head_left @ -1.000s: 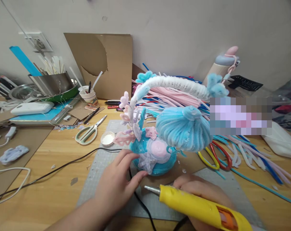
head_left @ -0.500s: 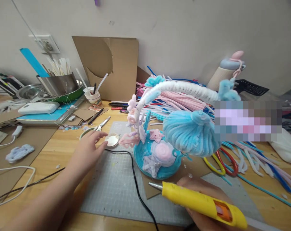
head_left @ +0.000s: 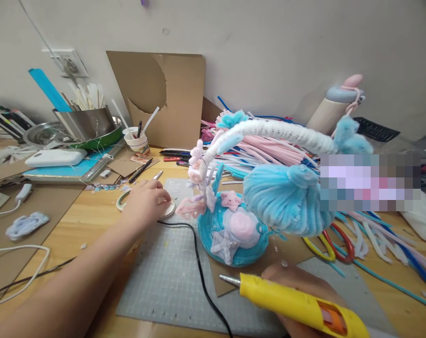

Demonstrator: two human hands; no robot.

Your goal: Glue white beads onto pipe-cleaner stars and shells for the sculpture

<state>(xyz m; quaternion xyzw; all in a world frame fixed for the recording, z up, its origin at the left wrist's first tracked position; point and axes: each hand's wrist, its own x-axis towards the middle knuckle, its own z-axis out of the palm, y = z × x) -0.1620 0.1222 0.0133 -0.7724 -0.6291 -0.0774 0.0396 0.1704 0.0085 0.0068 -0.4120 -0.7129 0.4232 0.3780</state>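
My right hand (head_left: 300,286) is wrapped round a yellow hot glue gun (head_left: 290,300), its metal nozzle pointing left. My left hand (head_left: 148,199) reaches over a small round white dish (head_left: 170,209), fingers curled down at it; whatever the fingertips pinch is hidden. Between the hands stands a fuzzy pipe-cleaner lamp: a blue round base (head_left: 206,239), a white wrapped arch (head_left: 279,133) and a blue shell shade (head_left: 283,199). A pink star (head_left: 232,200), a lilac starfish (head_left: 224,246) and a pink swirl (head_left: 243,226) sit on the base.
Under the lamp lie a grey cutting mat (head_left: 160,281) and cardboard. A black cable (head_left: 201,272) crosses the mat. Scissors with yellow and red handles (head_left: 343,241) rest at right. Loose pipe cleaners (head_left: 265,152) are heaped behind, near a tilted bottle (head_left: 330,110) and a paper cup (head_left: 135,141).
My left hand has moved forward and right onto the white dish, and its fingers have curled down. The glue gun stays in my right hand, nearly still. The view has shifted slightly.
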